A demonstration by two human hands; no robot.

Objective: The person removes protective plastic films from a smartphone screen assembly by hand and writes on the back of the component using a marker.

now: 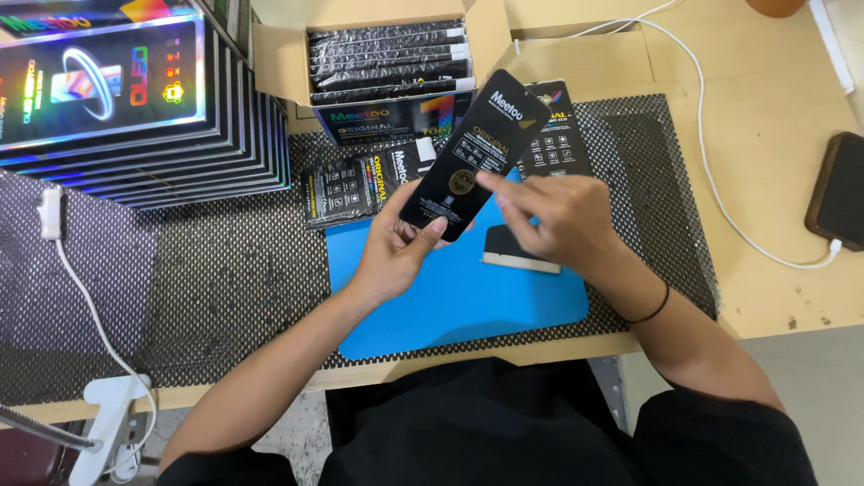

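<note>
My left hand (pixel 396 243) holds a long black flat panel (pixel 475 153) with white print and a round gold sticker, tilted up to the right above a blue mat (pixel 450 297). My right hand (pixel 558 216) touches the panel's lower right face with its fingertips, near the sticker. A small dark flat piece with a white edge (pixel 517 250) lies on the mat under my right hand. Two black printed pouches (pixel 355 184) (pixel 553 135) lie flat behind the panel.
An open cardboard box (pixel 387 54) of black-wrapped packs stands at the back. A stack of shiny printed boxes (pixel 135 99) fills the back left. A white cable (pixel 711 180) runs to a dark phone (pixel 839 193) at the right. A white clamp (pixel 103 423) grips the front left edge.
</note>
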